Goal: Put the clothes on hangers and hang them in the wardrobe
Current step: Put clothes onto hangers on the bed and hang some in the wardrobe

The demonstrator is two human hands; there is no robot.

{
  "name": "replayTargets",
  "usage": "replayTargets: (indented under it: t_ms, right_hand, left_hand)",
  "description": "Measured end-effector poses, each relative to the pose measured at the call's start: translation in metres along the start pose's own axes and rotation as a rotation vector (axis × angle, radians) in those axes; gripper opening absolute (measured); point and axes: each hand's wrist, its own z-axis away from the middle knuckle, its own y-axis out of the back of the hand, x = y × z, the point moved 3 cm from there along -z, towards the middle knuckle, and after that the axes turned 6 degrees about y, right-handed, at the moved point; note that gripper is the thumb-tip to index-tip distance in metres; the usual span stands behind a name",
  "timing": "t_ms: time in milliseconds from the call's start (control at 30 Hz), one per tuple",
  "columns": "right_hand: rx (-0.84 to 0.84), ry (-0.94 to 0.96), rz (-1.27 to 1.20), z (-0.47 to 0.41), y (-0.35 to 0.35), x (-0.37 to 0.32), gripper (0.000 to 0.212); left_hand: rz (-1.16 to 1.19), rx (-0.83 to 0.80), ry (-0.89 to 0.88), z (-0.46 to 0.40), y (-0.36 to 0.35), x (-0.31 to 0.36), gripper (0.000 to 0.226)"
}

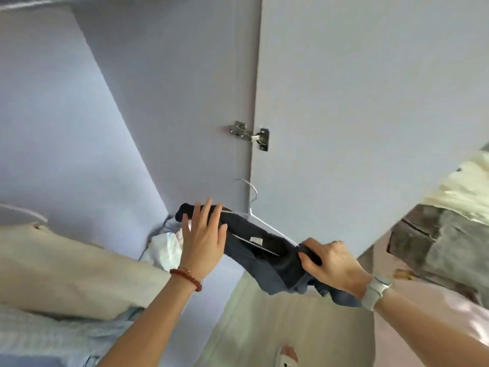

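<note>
Wardrobe (pixel 185 102): open, ahead
Hanger (pixel 267 226): slants between hands, hook up
Left hand (pixel 202 239): flat on dark garment (pixel 264 258)
Right hand (pixel 328 260): grips low end

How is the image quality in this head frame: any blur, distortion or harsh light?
Head view: even, soft daylight with no glare; wide-angle lens tilts and bends the wardrobe door edges; dark garment on the white hanger and both hands, left and right, are fairly sharp; the cream cloth at right is smeared.

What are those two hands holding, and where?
The right hand grips the dark garment at one hanger end; the left hand rests flat against its other end.
</note>
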Motion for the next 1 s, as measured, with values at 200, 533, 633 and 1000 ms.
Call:
replayTargets:
  t_ms: [200, 533, 633, 1000]
  right_hand:
    - [0.062, -0.222, 0.131, 0.125, 0.041, 0.072, 0.027]
    - [0.295, -0.956, 0.031, 0.345, 0.04, 0.153, 0.033]
    - [0.412, -1.162, 0.07, 0.405, 0.033, 0.13, 0.022]
    - [0.75, -1.859, 0.447, 0.525, 0.023, -0.028, 0.004]
  left_hand:
    - [0.098, -0.177, -0.312, 0.0, -0.067, 0.111, 0.008]
    - [0.405, -0.53, -0.602, 0.088, -0.165, 0.328, 0.009]
    - [0.362, -0.726, -0.784, 0.12, -0.187, 0.378, 0.01]
    - [0.325, -1.159, -1.408, 0.289, -0.203, 0.482, 0.018]
